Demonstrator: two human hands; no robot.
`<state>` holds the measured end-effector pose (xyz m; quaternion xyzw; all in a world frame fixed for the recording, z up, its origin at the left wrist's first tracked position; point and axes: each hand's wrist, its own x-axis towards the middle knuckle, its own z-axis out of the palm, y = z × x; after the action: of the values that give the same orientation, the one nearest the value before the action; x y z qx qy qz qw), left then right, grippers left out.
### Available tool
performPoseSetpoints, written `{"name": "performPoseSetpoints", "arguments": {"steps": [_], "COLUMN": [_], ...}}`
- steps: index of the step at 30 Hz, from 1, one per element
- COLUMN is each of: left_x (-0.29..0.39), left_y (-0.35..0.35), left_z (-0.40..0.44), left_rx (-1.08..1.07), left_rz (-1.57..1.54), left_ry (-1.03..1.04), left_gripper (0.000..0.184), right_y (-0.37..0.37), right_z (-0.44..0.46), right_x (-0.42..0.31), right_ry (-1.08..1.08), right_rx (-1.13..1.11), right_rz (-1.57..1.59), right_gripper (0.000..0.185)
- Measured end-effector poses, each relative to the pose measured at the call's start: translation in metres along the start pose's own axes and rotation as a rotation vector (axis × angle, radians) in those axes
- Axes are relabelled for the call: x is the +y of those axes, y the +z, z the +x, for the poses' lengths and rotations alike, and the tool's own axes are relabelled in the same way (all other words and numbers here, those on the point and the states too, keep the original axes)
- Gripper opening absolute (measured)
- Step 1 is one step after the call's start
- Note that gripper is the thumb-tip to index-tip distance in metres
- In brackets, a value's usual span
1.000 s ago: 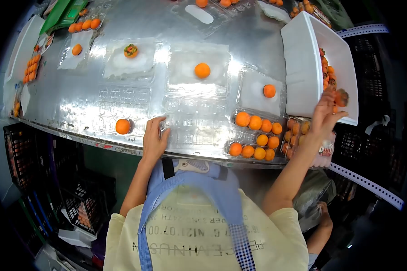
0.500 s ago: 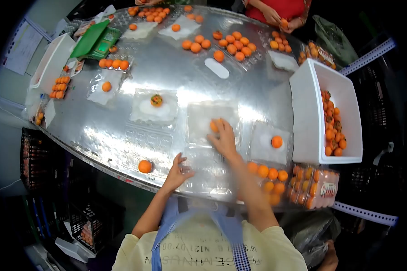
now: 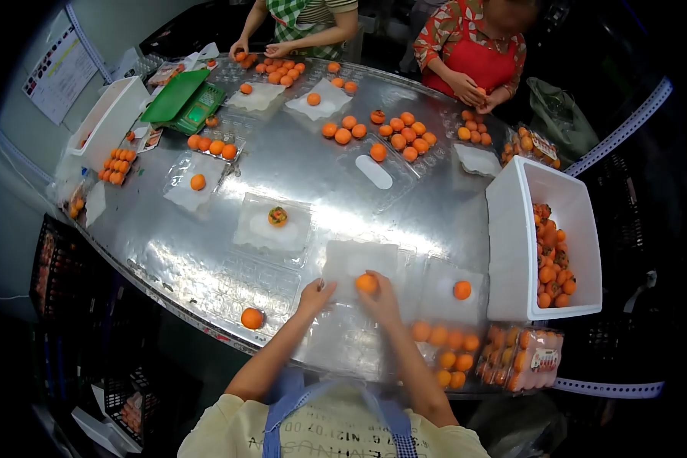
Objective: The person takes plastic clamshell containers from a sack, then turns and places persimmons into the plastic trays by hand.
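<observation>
My right hand [image 3: 379, 298] has its fingers round an orange fruit [image 3: 366, 283], over a clear plastic tray with a white sheet [image 3: 351, 256]. To its left, my left hand [image 3: 316, 295] is at the tray's left side, thumb and forefinger brought close together; whether they pinch anything is too small to make out. A single orange fruit [image 3: 253, 318] lies left of my left hand. Right of my right hand, another fruit [image 3: 462, 290] rests on a white sheet. Below that one, several fruits [image 3: 446, 359] sit in rows in a clear tray, partly blurred.
A white foam box [image 3: 505, 252] with fruits stands at the right, packed clear boxes [image 3: 520, 359] below it. A green scale [image 3: 179, 99] stands back left. Two co-workers [image 3: 313, 23] [image 3: 477, 65] are across the metal table [image 3: 191, 259], their hands near fruits.
My right hand has gone from the foam box to the middle tray and closed round the fruit there. My left hand has moved beside the tray. The view has tilted up, showing the co-workers.
</observation>
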<state>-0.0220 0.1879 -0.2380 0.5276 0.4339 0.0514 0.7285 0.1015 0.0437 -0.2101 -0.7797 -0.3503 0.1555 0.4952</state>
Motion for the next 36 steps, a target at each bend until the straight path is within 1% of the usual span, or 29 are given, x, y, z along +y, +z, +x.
{"name": "performPoseSetpoints", "arguments": {"steps": [3, 5, 6, 7, 9, 10, 11, 13, 14, 16, 19, 22, 25, 28, 31, 34, 35, 36], "left_x": [0.005, 0.014, 0.018, 0.029, 0.017, 0.034, 0.015, 0.022, 0.027, 0.041, 0.054, 0.055, 0.061, 0.058, 0.062, 0.069, 0.065, 0.058], "left_y": [-0.001, -0.005, -0.014, -0.019, -0.033, -0.038, -0.05, -0.064, -0.067, -0.069, -0.073, -0.083, -0.088, -0.095, -0.092, -0.087, -0.093, -0.099], "left_z": [-0.01, -0.018, -0.02, -0.031, -0.024, -0.039, -0.023, -0.027, -0.033, -0.049, -0.067, -0.072, -0.081, -0.081, -0.088, -0.099, -0.096, -0.093], "left_rx": [-0.097, -0.047, -0.039, -0.032, -0.005, 0.075, 0.095, 0.086, 0.085, 0.072, 0.115, 0.173, 0.206, 0.176, 0.25, 0.239, 0.261, 0.262], "left_rz": [-0.132, -0.132, -0.022, -0.013, -0.089, -0.1, -0.066, -0.072, -0.078, -0.096, -0.13, -0.159, -0.153, -0.148, -0.121, -0.151, -0.145, -0.15], "left_ry": [-0.063, 0.012, 0.058, 0.068, 0.163, 0.187, 0.241, 0.215, 0.203, 0.256, 0.278, 0.269, 0.254, 0.291, 0.216, 0.218, 0.191, 0.209], "left_gripper": [0.034, 0.031, 0.03, 0.031, 0.045, 0.048, 0.053, 0.054, 0.054, 0.053, 0.05, 0.046, 0.047, 0.048, 0.048, 0.047, 0.048, 0.048], "right_y": [0.002, -0.016, -0.027, -0.038, -0.058, -0.063, -0.063, -0.068, -0.07, -0.072, -0.076, -0.079, -0.091, -0.094, -0.103, -0.12, -0.126, -0.133], "right_z": [-0.002, -0.005, -0.007, -0.012, -0.024, -0.033, -0.034, -0.044, -0.05, -0.062, -0.077, -0.082, -0.088, -0.089, -0.095, -0.107, -0.114, -0.122], "right_x": [0.019, -0.004, -0.019, -0.032, -0.052, -0.054, -0.055, -0.065, -0.065, -0.066, -0.084, -0.106, -0.123, -0.121, -0.122, -0.103, -0.099, -0.092], "right_ry": [0.146, 0.369, 0.456, 0.46, 0.442, 0.439, 0.449, 0.467, 0.434, 0.366, 0.219, 0.02, 0.02, -0.069, -0.071, -0.083, 0.094, 0.141], "right_rx": [0.083, 0.144, 0.179, 0.178, 0.156, 0.173, 0.139, 0.146, 0.133, 0.1, 0.221, 0.41, 0.399, 0.459, 0.508, 0.52, 0.508, 0.511], "right_rz": [0.562, 0.992, 1.216, 1.305, 1.484, 1.488, 1.498, 1.517, 1.51, 1.494, 1.055, 0.418, 0.112, 0.012, -0.21, -0.231, -0.091, -0.101], "right_gripper": [0.041, 0.042, 0.043, 0.042, 0.043, 0.043, 0.042, 0.042, 0.041, 0.04, 0.037, 0.043, 0.052, 0.053, 0.049, 0.048, 0.05, 0.051]}}
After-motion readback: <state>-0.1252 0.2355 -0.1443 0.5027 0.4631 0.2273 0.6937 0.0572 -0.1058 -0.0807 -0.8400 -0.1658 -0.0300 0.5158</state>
